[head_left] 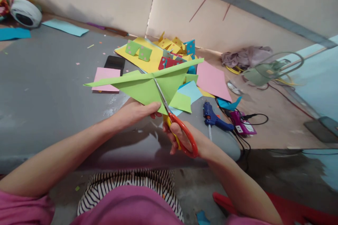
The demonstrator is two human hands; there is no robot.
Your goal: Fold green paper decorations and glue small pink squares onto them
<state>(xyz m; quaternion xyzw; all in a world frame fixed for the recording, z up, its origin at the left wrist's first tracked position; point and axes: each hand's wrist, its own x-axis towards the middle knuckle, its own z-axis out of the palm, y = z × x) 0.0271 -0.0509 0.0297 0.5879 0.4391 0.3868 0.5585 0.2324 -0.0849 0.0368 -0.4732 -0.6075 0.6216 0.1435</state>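
Note:
My left hand (142, 108) pinches the lower edge of a folded light green sheet of paper (137, 89), thumb on top. The paper is held above the grey table, creased into a wide, pointed shape. In my right hand (182, 135) are scissors (186, 133) with one red and one yellow handle. My fingers are through the handle loops. One blade lies across the front of the green paper, its tip near the middle crease; the other blade is hidden behind the paper. Behind it sit cut pieces of yellow paper (150, 64) and dotted green paper (144, 53).
Pink paper (212, 77) lies to the right, near a blue glue gun (215, 117) and a purple power strip (241, 123) with cables. A black phone (115, 64) lies partly under pink paper at the left. A white roll (25, 12) stands at the far left, by the wall.

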